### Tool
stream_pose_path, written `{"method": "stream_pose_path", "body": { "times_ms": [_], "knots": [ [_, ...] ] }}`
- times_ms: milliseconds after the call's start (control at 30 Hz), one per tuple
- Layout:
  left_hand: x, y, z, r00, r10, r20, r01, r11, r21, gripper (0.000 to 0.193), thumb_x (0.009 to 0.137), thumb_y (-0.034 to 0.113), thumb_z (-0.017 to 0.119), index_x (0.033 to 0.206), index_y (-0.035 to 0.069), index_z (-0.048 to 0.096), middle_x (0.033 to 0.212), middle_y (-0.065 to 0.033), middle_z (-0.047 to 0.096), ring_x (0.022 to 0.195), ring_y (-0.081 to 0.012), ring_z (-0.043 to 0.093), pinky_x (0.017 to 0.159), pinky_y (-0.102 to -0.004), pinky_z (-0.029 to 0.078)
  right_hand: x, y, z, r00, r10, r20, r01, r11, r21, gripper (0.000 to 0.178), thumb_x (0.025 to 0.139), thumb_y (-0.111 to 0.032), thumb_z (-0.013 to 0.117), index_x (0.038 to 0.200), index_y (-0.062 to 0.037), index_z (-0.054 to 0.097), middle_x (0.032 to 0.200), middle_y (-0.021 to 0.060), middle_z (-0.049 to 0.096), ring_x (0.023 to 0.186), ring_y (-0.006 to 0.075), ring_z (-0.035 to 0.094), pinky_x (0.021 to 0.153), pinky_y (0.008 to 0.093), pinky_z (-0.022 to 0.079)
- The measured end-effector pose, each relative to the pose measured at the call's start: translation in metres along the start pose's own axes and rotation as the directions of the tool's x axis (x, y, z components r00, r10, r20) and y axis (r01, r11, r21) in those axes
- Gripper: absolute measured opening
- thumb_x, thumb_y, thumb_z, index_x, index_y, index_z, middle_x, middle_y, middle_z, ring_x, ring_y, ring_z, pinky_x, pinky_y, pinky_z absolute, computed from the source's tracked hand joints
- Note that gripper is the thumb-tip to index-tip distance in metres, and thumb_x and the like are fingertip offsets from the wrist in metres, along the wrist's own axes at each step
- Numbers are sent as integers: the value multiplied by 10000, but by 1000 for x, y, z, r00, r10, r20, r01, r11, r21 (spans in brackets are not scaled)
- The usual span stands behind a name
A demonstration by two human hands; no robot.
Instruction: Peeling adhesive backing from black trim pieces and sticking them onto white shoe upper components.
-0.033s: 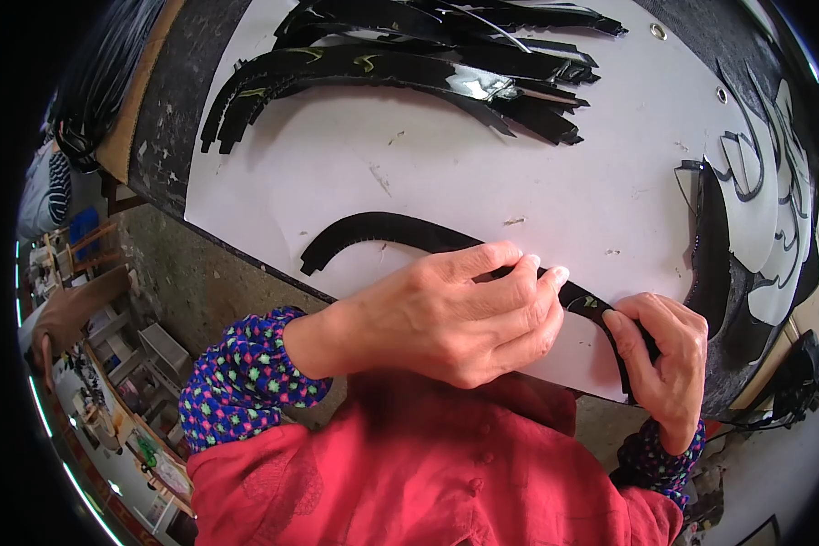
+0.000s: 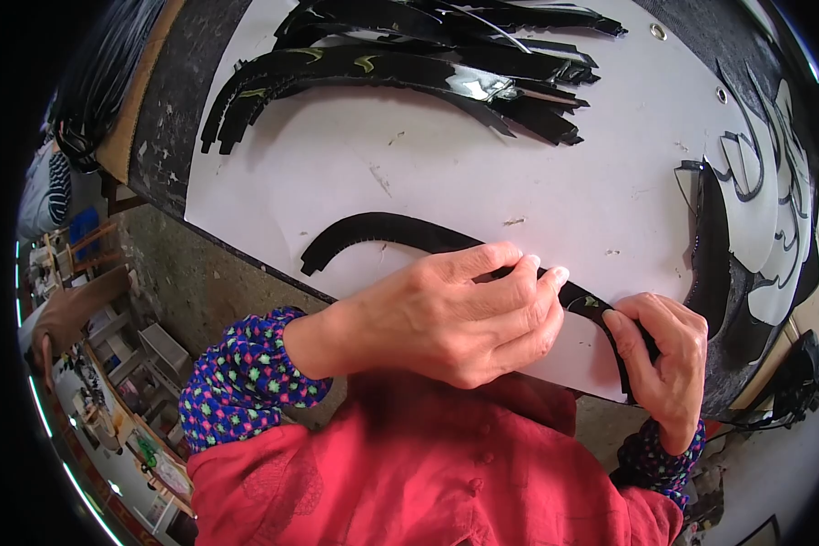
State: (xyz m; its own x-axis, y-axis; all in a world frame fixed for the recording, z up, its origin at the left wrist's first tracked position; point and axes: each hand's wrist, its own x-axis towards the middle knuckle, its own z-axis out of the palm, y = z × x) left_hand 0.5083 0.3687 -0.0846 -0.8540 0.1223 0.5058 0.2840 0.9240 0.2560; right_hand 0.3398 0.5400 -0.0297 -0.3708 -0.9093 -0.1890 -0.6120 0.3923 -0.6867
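Staying as before, the black strip is pinched by the right hand; whether it is gripped by the curled left hand cannot be told.

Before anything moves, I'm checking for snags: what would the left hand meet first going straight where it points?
Probably the black curved piece at the right edge of the white sheet, though the right hand sits near that line; depth is unclear.

Between the curved strip and the obstructing black pile, the white board leaves room to pass.
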Motion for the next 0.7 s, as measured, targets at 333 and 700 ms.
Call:
{"method": "stream_pose_path", "body": {
  "times_ms": [333,700],
  "knots": [
    [0,1,-2,999,3,41,-3,1000,0,256,865,167,649,1105,148,737,1094,-43,686,939,-149,633,856,-291,530,-1,0,3,1000,3,-23,-4,999,-34,94,820,-40,688,762,-13,619,619,113,567,535,302,558,524,376,434],
    [1,3,3,998,11,55,-15,997,71,251,837,151,689,1073,135,772,1091,-20,687,959,-138,621,847,-291,536,-2,2,2,1000,8,-12,-9,998,-59,93,823,-40,682,771,-18,609,618,117,547,542,307,546,528,387,424]
  ]
}}
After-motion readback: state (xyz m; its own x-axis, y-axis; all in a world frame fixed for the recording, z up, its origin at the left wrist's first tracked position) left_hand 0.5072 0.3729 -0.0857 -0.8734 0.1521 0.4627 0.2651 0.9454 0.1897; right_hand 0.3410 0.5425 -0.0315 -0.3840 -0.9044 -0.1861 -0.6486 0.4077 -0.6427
